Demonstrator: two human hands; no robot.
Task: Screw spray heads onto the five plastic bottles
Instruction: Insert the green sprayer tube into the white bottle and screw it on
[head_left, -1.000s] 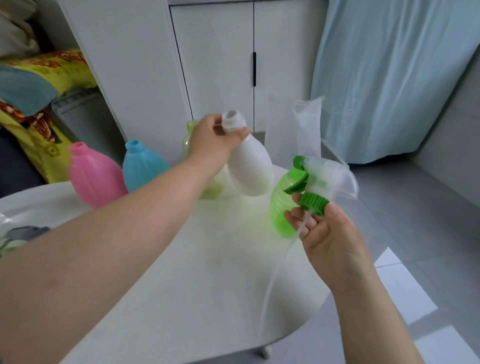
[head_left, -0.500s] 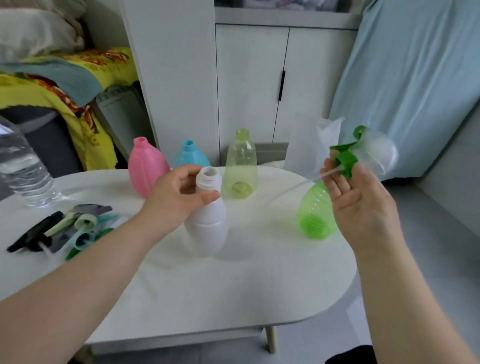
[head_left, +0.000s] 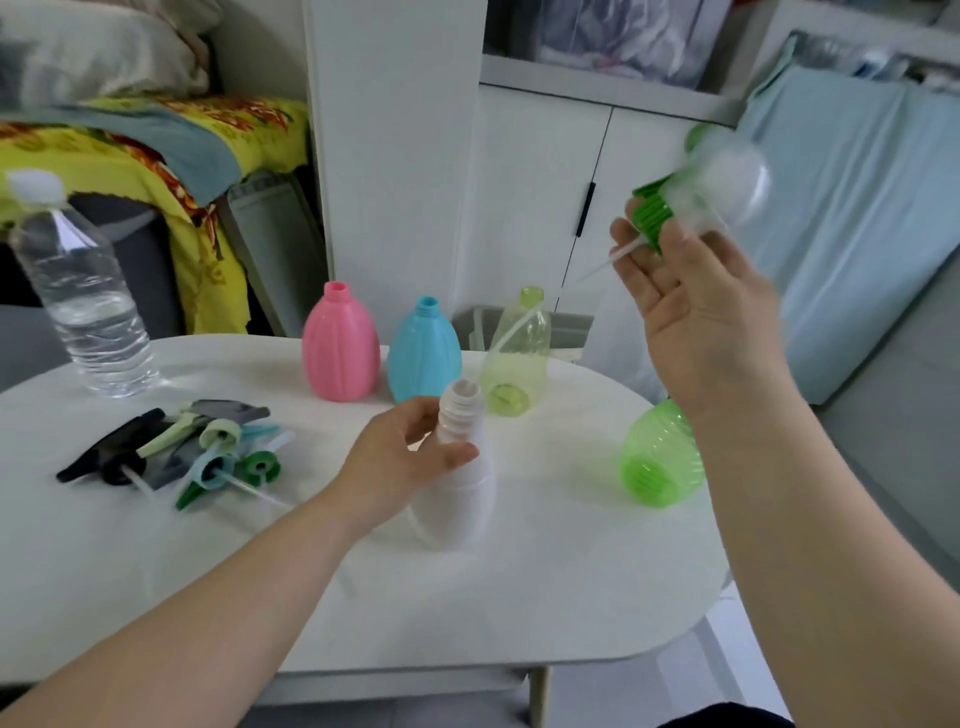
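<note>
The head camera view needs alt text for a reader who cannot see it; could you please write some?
A left hand holds a white bottle on a white table, while the right hand lifts a green spray head. Four more open bottles and loose spray heads sit behind.

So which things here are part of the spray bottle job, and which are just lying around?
Part of the job:
white bottle
pink bottle
blue bottle
yellow-green bottle
green bottle
green spray head
loose spray heads

Lying about:
water bottle
bedding

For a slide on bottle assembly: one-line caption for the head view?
Left hand steadies white bottle while right hand raises green spray head.
</note>
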